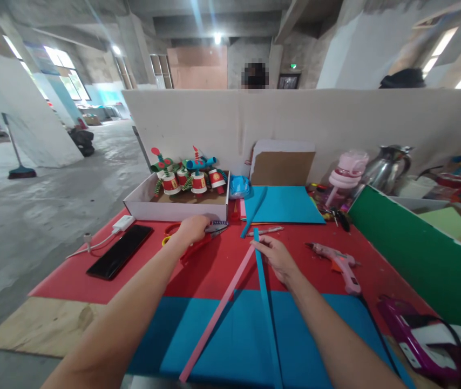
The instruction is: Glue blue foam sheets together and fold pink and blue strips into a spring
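Note:
My right hand (276, 256) pinches two narrow paper strips together at their upper ends. The blue paper strip (265, 297) hangs nearly straight toward me, while the pink paper strip (218, 313) slants down to the left. My left hand (193, 228) is over the table in front of the white box, its fingers curled down against a small grey thing with a ridged dark edge (217, 223). Its fingertips are partly hidden, and I cannot make out the thing's kind. Red-handled scissors (198, 248) lie beside that hand, and a yellow handle (165, 241) shows behind the wrist.
A white box (177, 211) holds several paper-cup figures (171, 183). Blue paper sheets (287, 205), a pen (269, 230) and a pink glue gun (341, 263) lie ahead and right. A black phone (120, 252) is at left; a green panel (425, 265) stands at right.

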{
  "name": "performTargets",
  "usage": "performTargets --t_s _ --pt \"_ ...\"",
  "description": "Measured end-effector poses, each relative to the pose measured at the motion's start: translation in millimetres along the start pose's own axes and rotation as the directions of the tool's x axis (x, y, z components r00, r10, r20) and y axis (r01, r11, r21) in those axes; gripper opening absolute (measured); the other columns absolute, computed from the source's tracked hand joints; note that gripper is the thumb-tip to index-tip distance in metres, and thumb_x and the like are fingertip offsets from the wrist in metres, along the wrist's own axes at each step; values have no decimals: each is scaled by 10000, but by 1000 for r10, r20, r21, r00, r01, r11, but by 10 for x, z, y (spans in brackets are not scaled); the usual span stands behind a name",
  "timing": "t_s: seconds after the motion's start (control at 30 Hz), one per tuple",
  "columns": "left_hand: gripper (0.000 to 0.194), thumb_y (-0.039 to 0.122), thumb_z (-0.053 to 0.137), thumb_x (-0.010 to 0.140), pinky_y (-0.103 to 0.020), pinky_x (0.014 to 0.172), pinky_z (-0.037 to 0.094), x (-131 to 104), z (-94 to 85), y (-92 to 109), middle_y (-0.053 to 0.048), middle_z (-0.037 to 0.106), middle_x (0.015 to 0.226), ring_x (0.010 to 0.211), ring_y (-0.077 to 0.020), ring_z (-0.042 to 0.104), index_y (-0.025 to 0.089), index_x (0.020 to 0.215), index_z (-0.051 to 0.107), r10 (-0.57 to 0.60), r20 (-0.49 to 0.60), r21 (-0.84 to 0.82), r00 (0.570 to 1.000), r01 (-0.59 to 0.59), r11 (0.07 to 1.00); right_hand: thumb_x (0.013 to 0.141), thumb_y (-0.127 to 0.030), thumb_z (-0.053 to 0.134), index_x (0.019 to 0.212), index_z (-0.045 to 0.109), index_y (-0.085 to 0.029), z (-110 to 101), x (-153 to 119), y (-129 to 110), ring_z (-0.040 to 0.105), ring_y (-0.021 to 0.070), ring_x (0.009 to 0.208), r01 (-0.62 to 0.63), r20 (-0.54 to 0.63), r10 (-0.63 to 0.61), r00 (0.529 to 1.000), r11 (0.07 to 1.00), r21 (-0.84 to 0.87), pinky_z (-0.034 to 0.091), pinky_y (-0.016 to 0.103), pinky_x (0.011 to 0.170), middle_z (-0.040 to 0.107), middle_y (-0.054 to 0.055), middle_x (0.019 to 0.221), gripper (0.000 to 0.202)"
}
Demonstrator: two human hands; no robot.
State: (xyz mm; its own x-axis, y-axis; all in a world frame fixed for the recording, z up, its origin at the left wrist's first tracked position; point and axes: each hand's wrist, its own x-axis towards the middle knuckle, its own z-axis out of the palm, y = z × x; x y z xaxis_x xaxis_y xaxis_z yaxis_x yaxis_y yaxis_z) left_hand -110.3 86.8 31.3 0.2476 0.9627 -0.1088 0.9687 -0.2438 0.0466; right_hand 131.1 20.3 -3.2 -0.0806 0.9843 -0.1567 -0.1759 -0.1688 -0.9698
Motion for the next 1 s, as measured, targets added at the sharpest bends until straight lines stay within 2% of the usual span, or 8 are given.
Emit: performTargets --t_s 0.17,0.27,0.4,0.57,0.73,0.9,1.0 --pt "309 123 570 730 -318 781 478 -37 -63 -54 -90 707 1016 955 -275 647 237 989 692 52 19 30 998 -52 998 519 -436 810 693 660 -180 -9 4 16 503 113 625 12 8 -12 1000 1000 6 389 240 610 600 -31 667 344" --pt "324 177 532 794 -315 801 471 -13 -111 -24 -84 693 1086 997 -270 634 249 1081 666 72 -24 27 997 -71 997 523 -433 806 666 638 -181 -15 4 26 491 113 611 19 15 -19 1000 1000 4 380 241 593 586 -33 650 335" --pt "316 236 450 877 -312 826 466 59 -88 133 -83 682 1118 1012 -252 630 252 1126 643 74 -89 18 993 -73 997 527 -442 802 664 626 -185 -22 9 42 473 109 590 23 12 -23 1000 1000 15 363 236 565 564 -42 629 340" --pt "253 186 504 836 -315 826 471 106 42 367 -115 700 1022 977 -260 643 199 1019 678 47 -132 17 990 -45 999 527 -431 802 661 637 -186 -29 30 68 499 117 616 39 15 -40 999 999 19 377 239 587 585 -39 638 324" --pt "266 168 446 862 -325 824 469 184 121 605 -133 702 976 949 -254 649 155 971 687 26 -170 9 985 -25 1000 526 -435 800 678 659 -191 -37 48 83 533 131 646 47 31 -48 998 999 22 405 250 620 624 -27 673 321" --pt "351 157 368 886 -332 843 447 164 91 694 -117 696 1005 969 -235 627 174 1067 668 55 -214 -2 975 -57 998 520 -453 798 724 681 -185 -26 55 93 565 147 659 14 11 -15 1000 998 63 439 263 618 661 1 712 357" --pt "354 122 421 830 -371 878 409 110 65 717 -111 696 991 1021 -251 589 211 1034 696 118 -209 17 971 -117 993 518 -472 793 692 648 -191 -15 58 98 526 125 562 5 -47 0 999 992 122 423 251 543 616 -21 615 361"
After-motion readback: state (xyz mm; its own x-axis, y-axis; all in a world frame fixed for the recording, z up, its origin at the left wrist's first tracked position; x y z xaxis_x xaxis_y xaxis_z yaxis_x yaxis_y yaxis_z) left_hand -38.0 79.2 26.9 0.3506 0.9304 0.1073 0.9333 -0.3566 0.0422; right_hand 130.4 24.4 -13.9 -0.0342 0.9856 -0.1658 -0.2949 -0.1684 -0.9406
